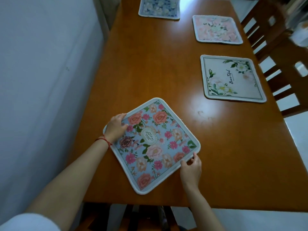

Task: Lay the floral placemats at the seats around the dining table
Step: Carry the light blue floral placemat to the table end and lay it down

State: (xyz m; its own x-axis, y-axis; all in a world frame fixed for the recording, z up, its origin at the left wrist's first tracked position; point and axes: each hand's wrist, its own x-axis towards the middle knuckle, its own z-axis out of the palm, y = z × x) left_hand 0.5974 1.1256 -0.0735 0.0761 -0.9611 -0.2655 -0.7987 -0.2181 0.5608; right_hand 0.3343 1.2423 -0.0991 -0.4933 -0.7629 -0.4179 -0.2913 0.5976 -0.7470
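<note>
Floral placemat (155, 144) lies skewed, diamond-wise, on the near end of the desk (150, 72). Left hand (115, 128) grips its 9 o'clock corner; right hand (190, 170) pinches its 4 o'clock edge. Beyond, toward 1 o'clock, lie flat a cream placemat (231, 79), then a pink placemat (216, 29); a blue placemat (159, 8) lies farthest, at 12 o'clock.

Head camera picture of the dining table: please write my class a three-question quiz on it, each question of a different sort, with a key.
1. True or false: the left hand and the right hand both hold the nearest placemat.
2. Against the near edge of the table, that placemat is: A square; B turned cornerwise; C folded in half.
3. Which word is printed on the white placemat?
Key: 1 true; 2 B; 3 Beautiful.
</note>
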